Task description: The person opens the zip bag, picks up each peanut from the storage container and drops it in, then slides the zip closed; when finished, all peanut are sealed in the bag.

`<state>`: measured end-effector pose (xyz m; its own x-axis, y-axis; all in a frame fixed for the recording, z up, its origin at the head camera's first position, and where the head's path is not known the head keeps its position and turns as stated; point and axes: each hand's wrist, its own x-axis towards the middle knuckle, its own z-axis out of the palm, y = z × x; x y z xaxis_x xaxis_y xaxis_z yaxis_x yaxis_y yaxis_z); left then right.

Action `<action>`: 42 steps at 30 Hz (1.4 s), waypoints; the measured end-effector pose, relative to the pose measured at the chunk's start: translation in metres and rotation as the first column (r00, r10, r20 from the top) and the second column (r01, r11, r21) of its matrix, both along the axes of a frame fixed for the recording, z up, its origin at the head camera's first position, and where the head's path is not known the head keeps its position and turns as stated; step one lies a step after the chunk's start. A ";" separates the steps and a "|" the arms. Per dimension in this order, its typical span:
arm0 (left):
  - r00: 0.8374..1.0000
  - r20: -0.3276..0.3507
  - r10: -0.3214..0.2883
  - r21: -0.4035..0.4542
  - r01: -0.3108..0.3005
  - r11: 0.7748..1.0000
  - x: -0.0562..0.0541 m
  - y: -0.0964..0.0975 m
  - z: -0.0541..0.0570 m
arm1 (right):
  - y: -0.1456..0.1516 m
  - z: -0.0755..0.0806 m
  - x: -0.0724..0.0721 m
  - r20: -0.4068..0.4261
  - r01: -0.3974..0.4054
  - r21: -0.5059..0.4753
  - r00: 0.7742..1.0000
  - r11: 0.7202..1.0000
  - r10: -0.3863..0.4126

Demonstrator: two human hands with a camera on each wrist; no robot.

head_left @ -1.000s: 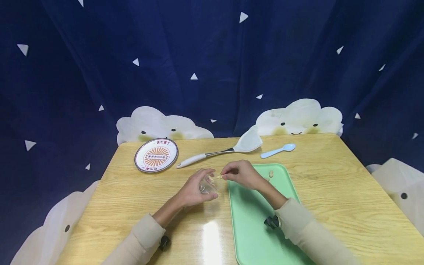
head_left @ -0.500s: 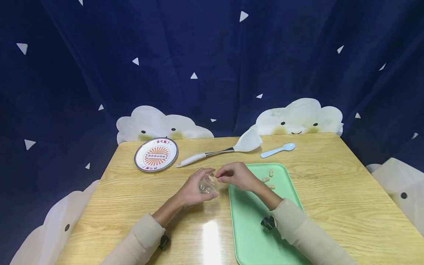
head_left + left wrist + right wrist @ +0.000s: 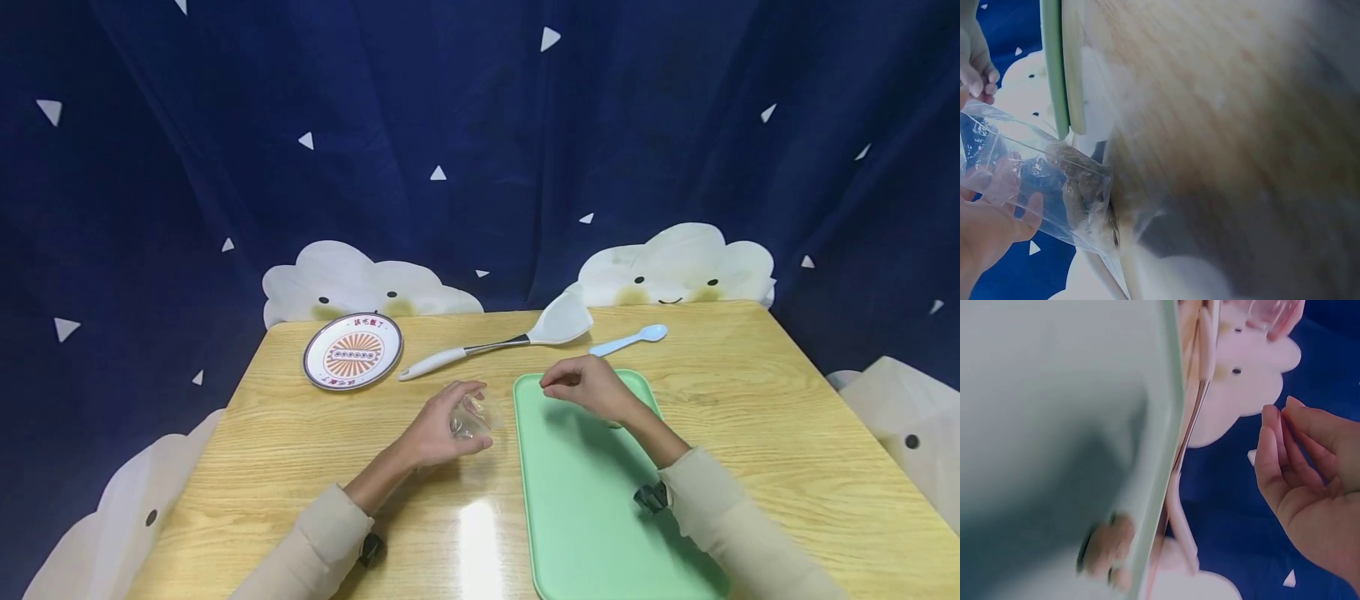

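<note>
My left hand [image 3: 444,429] holds a clear plastic bag [image 3: 1035,172] with its thumb and fingers curled around the sides. Brownish peanuts lie in the bottom of the bag, blurred by the film in the left wrist view. My right hand [image 3: 588,387] hovers over the far part of a green tray [image 3: 592,508]. Its thumb and fingertips are close together, with nothing visible between them in the right wrist view. Several peanuts [image 3: 1107,547] rest on the tray; from the head, the right hand and forearm hide most of them, and one peanut [image 3: 614,424] peeks out below.
Behind the hands lie a white-handled spatula [image 3: 562,321] and a light blue spoon [image 3: 628,340]. A round patterned plate [image 3: 353,333] sits at the back left of the wooden table [image 3: 750,433]. A dark blue curtain [image 3: 480,125] hangs beyond the table.
My right hand pinched a peanut at the bag's mouth one second ago; it has since moved right, over the tray, with no peanut visible. The left hand and bag have stayed in place.
</note>
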<state>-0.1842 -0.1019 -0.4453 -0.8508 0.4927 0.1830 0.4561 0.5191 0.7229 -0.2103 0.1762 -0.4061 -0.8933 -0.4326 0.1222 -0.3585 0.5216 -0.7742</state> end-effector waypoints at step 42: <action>1.000 0.000 -0.008 0.012 0.008 1.000 0.000 0.000 -0.002 | 0.078 -0.035 -0.032 0.139 0.294 0.401 0.917 0.868 -0.375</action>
<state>-0.1843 -0.1017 -0.4474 -0.8466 0.4975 0.1889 0.4602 0.5062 0.7294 -0.2427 0.2541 -0.4409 -0.9792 -0.0805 -0.1864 0.0341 0.8398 -0.5418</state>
